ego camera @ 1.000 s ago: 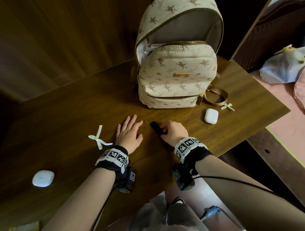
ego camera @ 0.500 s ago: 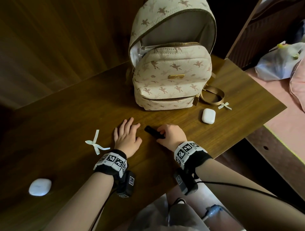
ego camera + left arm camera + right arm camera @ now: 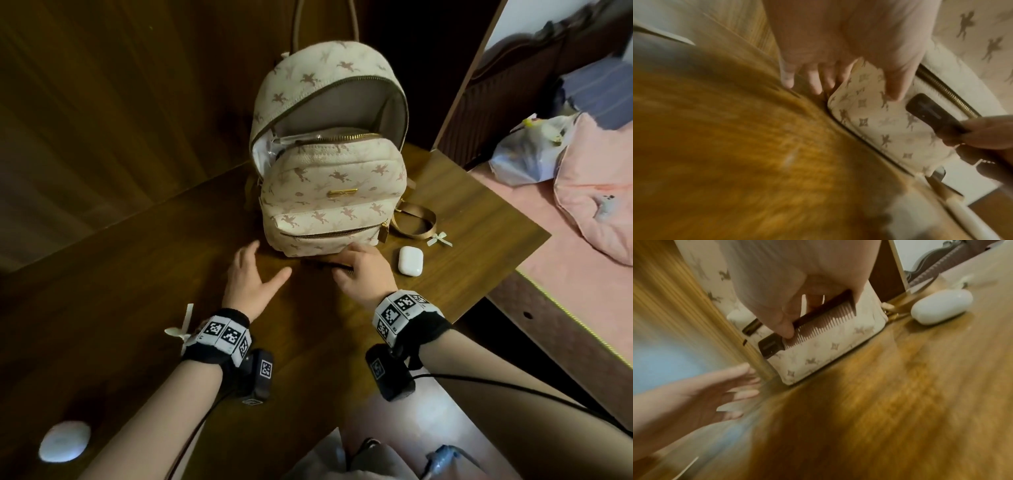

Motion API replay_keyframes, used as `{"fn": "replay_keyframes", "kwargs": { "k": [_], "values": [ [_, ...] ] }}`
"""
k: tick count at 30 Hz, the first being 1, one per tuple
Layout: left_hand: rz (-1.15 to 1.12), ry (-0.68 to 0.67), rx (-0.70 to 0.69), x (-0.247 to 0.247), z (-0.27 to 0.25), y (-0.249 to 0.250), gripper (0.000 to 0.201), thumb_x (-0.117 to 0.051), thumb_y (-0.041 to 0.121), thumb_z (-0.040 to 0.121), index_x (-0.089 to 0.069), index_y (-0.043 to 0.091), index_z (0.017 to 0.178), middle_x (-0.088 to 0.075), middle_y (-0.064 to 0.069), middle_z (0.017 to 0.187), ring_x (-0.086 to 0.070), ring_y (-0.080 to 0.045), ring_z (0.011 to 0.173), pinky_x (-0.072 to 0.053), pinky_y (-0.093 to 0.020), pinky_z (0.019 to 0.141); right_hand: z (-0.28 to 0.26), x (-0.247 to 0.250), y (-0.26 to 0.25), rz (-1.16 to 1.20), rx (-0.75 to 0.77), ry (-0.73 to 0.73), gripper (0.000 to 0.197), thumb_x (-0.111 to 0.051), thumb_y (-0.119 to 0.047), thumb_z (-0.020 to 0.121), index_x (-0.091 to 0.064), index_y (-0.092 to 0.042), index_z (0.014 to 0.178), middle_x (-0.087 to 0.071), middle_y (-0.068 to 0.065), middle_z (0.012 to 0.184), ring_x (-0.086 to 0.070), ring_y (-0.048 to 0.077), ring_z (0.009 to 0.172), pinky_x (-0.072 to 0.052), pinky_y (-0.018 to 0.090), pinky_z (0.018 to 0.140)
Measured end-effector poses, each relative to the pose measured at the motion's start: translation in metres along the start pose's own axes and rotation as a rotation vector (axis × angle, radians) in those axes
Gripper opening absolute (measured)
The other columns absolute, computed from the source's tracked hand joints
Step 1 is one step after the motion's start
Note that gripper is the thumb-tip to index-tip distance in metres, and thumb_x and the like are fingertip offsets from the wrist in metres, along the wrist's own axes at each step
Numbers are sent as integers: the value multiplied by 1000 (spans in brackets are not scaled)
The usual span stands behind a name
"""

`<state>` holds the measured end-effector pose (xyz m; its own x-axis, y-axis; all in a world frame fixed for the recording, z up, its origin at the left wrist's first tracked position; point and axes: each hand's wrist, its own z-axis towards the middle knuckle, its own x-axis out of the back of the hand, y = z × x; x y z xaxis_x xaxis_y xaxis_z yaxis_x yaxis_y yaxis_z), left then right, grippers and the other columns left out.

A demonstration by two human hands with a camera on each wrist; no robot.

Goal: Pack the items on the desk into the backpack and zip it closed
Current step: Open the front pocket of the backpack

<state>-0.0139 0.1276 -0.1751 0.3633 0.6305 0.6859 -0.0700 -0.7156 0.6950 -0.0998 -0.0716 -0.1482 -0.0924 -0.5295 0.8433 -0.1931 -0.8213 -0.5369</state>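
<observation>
A dark comb [image 3: 813, 324] is pinched by the right hand [image 3: 363, 270], thumb on 1 side and fingers on the other, teeth pointing down. It is held just in front of the lower front of the backpack [image 3: 329, 192], close above the desk [image 3: 137, 274]. The backpack stands upright near the desk's far edge, its main zip wide open and clear wrapping visible inside; the front pocket zip is drawn closed. The left hand [image 3: 250, 277] is spread, fingers straight and apart, near the backpack's lower left corner; whether it touches the bag cannot be told. A white earbud case [image 3: 410, 261] lies just right of the right hand, with a small bow [image 3: 439, 238] beyond it beside the tan strap [image 3: 414, 219]. A 2nd bow [image 3: 183, 325] lies by the left wrist, partly hidden. A white oval case [image 3: 64, 444] sits near the desk's front left. A bed with pink bedding [image 3: 596, 205] is seen at right.
</observation>
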Motion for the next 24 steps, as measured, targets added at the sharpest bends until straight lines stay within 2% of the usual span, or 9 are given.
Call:
{"fn": "replay_keyframes", "kwargs": {
  "k": [2, 4, 5, 7, 11, 15, 19, 22, 24],
  "values": [
    [-134, 108, -100, 6, 5, 18, 95, -70, 48, 78, -12, 28, 150, -16, -4, 156, -22, -23, 141, -30, -47, 111, 3, 15, -1, -29, 48, 131, 26, -58, -23, 83, -70, -19, 106, -66, -1, 105, -51, 19, 96, -43, 36, 84],
    [-183, 184, -220, 8, 11, 36, 104, -77, 42, 74, -9, 24, 150, -14, -5, 156, -17, -21, 143, -24, -40, 113, 3, 27, 0, -51, 116, 247, 22, -60, -19, 78, -72, -19, 96, -69, -3, 93, -52, 19, 87, -39, 33, 74],
    [-184, 220, -270, 7, 15, 43, 108, -80, 40, 71, -9, 21, 150, -15, -7, 155, -16, -22, 143, -22, -39, 113, 3, 32, 1, -49, 142, 295, 21, -61, -15, 75, -72, -19, 93, -70, -4, 89, -53, 19, 86, -39, 32, 72],
    [-155, 294, -323, 3, 22, 52, 110, -84, 38, 65, -14, 13, 147, -21, -13, 149, -19, -27, 140, -24, -42, 114, 3, 40, 3, 37, 126, 325, 23, -62, -8, 75, -72, -20, 92, -69, -6, 87, -56, 18, 87, -46, 35, 75],
    [-135, 402, -337, -6, 28, 55, 102, -84, 35, 62, -26, 1, 138, -31, -20, 137, -28, -33, 132, -31, -47, 111, 7, 54, 2, 301, 25, 348, 19, -62, -1, 78, -68, -17, 85, -66, -7, 86, -61, 12, 86, -53, 32, 82],
    [-134, 432, -349, -4, 31, 58, 91, -85, 34, 64, -35, -3, 131, -41, -20, 129, -40, -33, 124, -42, -45, 100, 11, 62, 0, 361, 66, 433, 15, -66, -1, 77, -63, -15, 81, -61, 0, 92, -60, 15, 86, -54, 27, 81],
    [-88, 471, -351, -4, 34, 56, 85, -84, 41, 64, -41, -1, 124, -48, -19, 122, -46, -35, 118, -46, -48, 94, 12, 62, -4, 353, 35, 459, 18, -69, -7, 78, -61, -22, 83, -62, -7, 84, -59, 12, 81, -52, 27, 75],
    [-64, 480, -340, -5, 34, 56, 81, -81, 46, 65, -43, -1, 120, -50, -18, 119, -48, -33, 114, -47, -48, 91, 13, 59, -8, 312, 65, 485, 12, -70, -11, 78, -64, -19, 85, -60, -10, 79, -55, 7, 74, -43, 17, 69],
    [-48, 491, -355, -6, 33, 57, 79, -77, 48, 66, -45, -1, 119, -50, -17, 117, -49, -33, 112, -46, -44, 88, 13, 58, -12, 324, 89, 500, 11, -69, -10, 79, -66, -15, 87, -59, -12, 79, -53, 0, 72, -39, 7, 67]
  ]
}}
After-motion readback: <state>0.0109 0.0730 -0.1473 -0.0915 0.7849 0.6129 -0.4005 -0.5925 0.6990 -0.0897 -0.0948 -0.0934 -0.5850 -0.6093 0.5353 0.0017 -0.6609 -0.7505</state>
